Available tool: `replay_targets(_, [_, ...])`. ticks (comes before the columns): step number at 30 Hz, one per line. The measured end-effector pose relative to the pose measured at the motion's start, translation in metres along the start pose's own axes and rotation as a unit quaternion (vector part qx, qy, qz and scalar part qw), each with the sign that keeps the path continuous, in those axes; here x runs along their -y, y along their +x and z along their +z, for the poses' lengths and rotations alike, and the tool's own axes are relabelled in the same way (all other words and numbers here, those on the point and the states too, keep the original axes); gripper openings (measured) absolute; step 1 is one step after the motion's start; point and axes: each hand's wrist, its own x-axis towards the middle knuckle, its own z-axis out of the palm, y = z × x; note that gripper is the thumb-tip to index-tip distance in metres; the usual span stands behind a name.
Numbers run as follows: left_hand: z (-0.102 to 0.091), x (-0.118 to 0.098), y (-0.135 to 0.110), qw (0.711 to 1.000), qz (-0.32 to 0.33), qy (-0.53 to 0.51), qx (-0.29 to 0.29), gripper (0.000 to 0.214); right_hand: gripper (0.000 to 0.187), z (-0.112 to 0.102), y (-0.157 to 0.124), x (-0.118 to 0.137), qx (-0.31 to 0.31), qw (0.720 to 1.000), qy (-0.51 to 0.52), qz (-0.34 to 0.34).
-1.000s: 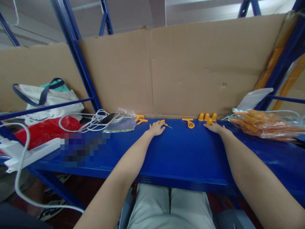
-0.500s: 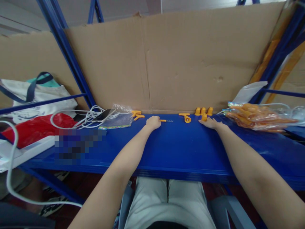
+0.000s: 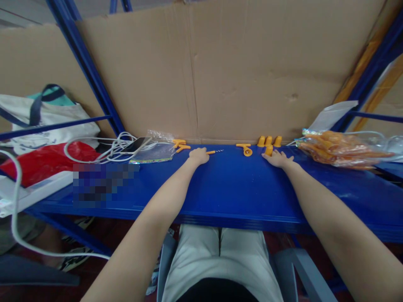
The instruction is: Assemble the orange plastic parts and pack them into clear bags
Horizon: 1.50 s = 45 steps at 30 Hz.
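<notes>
My left hand (image 3: 197,156) is closed around the handle end of a small corkscrew. Its orange shaft (image 3: 210,152) and thin metal spiral stick out to the right, just above the blue table. My right hand (image 3: 279,159) has its thumb and index finger around an upright orange cap (image 3: 268,150), the other fingers spread. Behind that cap stand three more orange caps (image 3: 261,141) in a row. Between my hands lies an orange T-shaped piece (image 3: 243,145) with a round cap end (image 3: 247,152). Left of my left hand are orange T-handled corkscrews (image 3: 181,147).
A clear bag of orange parts (image 3: 340,149) lies on the right of the blue table (image 3: 226,188). To the left are a clear plastic bag (image 3: 154,153), a phone (image 3: 137,144), white cables (image 3: 118,147) and a red bag (image 3: 56,161). A cardboard wall (image 3: 239,75) closes the back.
The view has tipped slightly downward. My left hand has shifted a little left with the corkscrew, whose spiral now points slightly upward. My right hand stays around the cap.
</notes>
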Motion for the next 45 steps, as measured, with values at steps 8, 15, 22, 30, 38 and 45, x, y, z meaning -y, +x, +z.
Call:
replay_targets(8, [0.009,0.017,0.014,0.99,0.019,-0.138,-0.024,0.027,0.044,-0.03,-0.015,0.038,-0.063,0.996,0.021,-0.063])
replay_targets(15, [0.018,0.012,0.018,0.973,0.122,-0.179,-0.072,0.027,0.039,-0.031,-0.035,0.095,-0.114,0.977,0.042,-0.177])
replay_targets(22, [0.018,0.01,0.017,0.971,0.147,-0.174,-0.075,0.022,0.036,-0.013,-0.049,0.114,-0.058,0.96,-0.056,-0.267])
replay_targets(30, [0.01,0.007,0.01,0.974,0.153,-0.168,-0.017,0.015,0.03,-0.015,-0.057,0.122,-0.024,0.971,-0.06,-0.231])
replay_targets(38, [0.008,0.007,0.008,0.976,0.148,-0.157,-0.009,0.019,0.04,-0.022,-0.055,0.119,0.016,0.986,-0.075,-0.15])
replay_targets(45, [0.006,0.006,0.006,0.972,0.148,-0.183,-0.001,0.014,0.045,-0.024,-0.06,0.12,-0.005,0.986,-0.098,-0.135])
